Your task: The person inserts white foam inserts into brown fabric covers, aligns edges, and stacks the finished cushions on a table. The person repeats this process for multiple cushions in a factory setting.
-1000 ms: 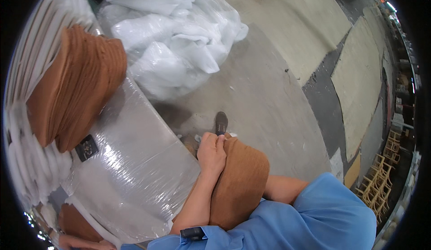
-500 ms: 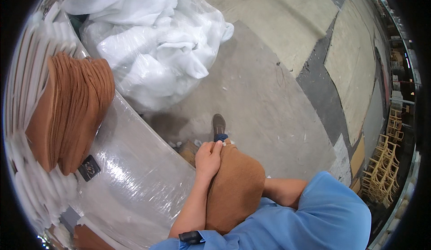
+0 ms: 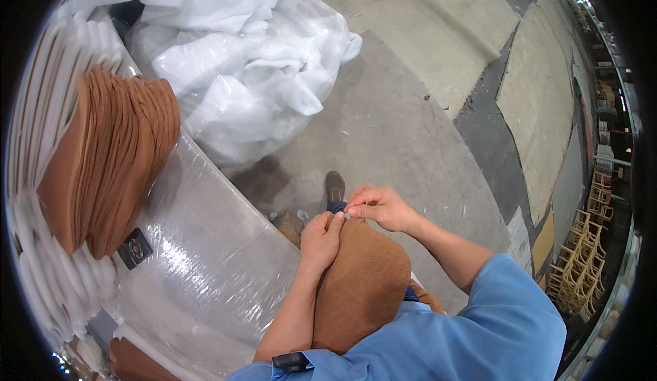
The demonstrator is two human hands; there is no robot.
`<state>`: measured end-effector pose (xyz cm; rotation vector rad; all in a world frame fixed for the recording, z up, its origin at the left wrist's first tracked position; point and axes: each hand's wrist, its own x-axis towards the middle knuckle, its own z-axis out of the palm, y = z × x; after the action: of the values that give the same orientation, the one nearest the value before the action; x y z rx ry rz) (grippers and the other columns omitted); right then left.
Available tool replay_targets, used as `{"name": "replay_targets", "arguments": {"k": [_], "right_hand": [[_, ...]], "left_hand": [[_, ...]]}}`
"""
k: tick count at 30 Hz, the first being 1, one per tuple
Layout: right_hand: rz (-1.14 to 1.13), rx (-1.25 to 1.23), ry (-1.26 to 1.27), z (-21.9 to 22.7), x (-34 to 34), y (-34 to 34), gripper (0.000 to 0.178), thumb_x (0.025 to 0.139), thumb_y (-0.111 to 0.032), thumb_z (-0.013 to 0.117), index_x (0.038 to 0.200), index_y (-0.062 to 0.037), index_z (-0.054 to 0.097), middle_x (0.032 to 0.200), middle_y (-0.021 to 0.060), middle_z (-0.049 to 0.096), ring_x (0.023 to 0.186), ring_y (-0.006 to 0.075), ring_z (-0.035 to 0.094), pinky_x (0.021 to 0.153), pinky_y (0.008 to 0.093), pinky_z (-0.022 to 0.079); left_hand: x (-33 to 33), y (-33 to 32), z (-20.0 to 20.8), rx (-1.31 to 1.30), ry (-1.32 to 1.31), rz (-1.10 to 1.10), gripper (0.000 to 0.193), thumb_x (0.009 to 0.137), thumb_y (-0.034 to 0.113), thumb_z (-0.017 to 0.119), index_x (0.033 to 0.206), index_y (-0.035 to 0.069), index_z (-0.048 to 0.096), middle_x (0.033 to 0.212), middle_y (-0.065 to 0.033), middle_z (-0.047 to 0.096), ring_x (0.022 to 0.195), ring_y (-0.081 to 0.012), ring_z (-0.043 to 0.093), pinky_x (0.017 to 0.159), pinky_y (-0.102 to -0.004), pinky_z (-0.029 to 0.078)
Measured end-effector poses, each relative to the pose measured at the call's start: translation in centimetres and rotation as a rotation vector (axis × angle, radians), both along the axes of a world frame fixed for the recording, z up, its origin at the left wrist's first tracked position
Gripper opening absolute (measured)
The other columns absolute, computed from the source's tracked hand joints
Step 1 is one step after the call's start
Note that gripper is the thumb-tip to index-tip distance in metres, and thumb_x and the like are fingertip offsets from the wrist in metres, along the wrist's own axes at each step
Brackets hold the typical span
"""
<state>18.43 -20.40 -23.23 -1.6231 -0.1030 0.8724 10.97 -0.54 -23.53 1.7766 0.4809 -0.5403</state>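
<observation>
Brown fabric cover (image 3: pixel 359 285) drapes the lap (image 3: pixel 411 294); from my end, L hand (image 3: pixel 320 242) has its grip pinching the far edge, R hand (image 3: pixel 380 207) pinches a tiny white bit (image 3: pixel 348 215) there. Risk: L hand slackens, cloth cd slip, bit lost.

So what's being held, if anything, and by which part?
A brown fabric piece: the left hand grips its far end; the right hand pinches at that same end, on something too small to tell.
</observation>
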Motion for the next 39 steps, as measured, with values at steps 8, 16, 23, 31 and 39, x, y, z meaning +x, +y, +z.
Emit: {"name": "replay_targets", "arguments": {"k": [8,16,23,31,39], "right_hand": [[0.011,-0.112,-0.107,0.1,-1.1,0.6,0.018,0.099,-0.020,0.073,0.098,-0.0025,0.070,0.102,0.0064,0.067,0.092,0.0149,0.063,0.081,0.0326,0.051],[0.100,-0.261,0.274,0.1,1.0,1.5,0.021,0.104,-0.024,0.068,0.095,-0.0054,0.066,0.083,0.0002,0.065,0.076,0.0094,0.057,0.065,0.0294,0.047],[-0.126,-0.064,0.846,-4.4,-0.4,2.1,0.021,0.102,-0.024,0.071,0.088,-0.0097,0.065,0.080,-0.0018,0.065,0.067,0.0101,0.057,0.057,0.0296,0.045],[-0.022,-0.038,1.086,-7.3,-1.7,2.8,0.024,0.100,-0.029,0.076,0.087,-0.0117,0.065,0.080,-0.0016,0.065,0.067,0.0109,0.059,0.060,0.0309,0.049],[-0.109,0.183,1.231,-3.9,0.0,3.1,0.029,0.100,-0.034,0.075,0.087,-0.0112,0.065,0.082,-0.0010,0.067,0.070,0.0096,0.062,0.063,0.0305,0.052]], "left_hand": [[-1.2,0.1,-0.2,-0.149,0.030,0.073,0.028,0.107,0.024,0.063,0.086,0.005,0.061,0.071,0.0054,0.049,0.069,-0.0075,0.043,0.063,-0.0285,0.040],[-0.7,-0.7,0.4,0.022,0.082,0.072,0.033,0.107,0.028,0.061,0.085,0.003,0.060,0.073,0.0008,0.056,0.071,-0.0086,0.047,0.064,-0.0305,0.042],[-1.7,-0.9,-4.0,-0.210,0.281,0.175,0.038,0.106,0.031,0.060,0.088,-0.002,0.062,0.073,-0.0082,0.058,0.071,-0.0141,0.054,0.068,-0.0356,0.046],[-1.7,-0.4,-1.5,0.042,0.224,0.152,0.039,0.106,0.030,0.057,0.086,-0.005,0.060,0.079,-0.0219,0.061,0.075,-0.0318,0.059,0.072,-0.0434,0.047],[-2.1,-0.8,-0.9,0.221,0.070,0.098,0.035,0.108,0.024,0.053,0.087,-0.005,0.057,0.087,-0.0268,0.061,0.084,-0.0451,0.060,0.078,-0.0499,0.047]]}}
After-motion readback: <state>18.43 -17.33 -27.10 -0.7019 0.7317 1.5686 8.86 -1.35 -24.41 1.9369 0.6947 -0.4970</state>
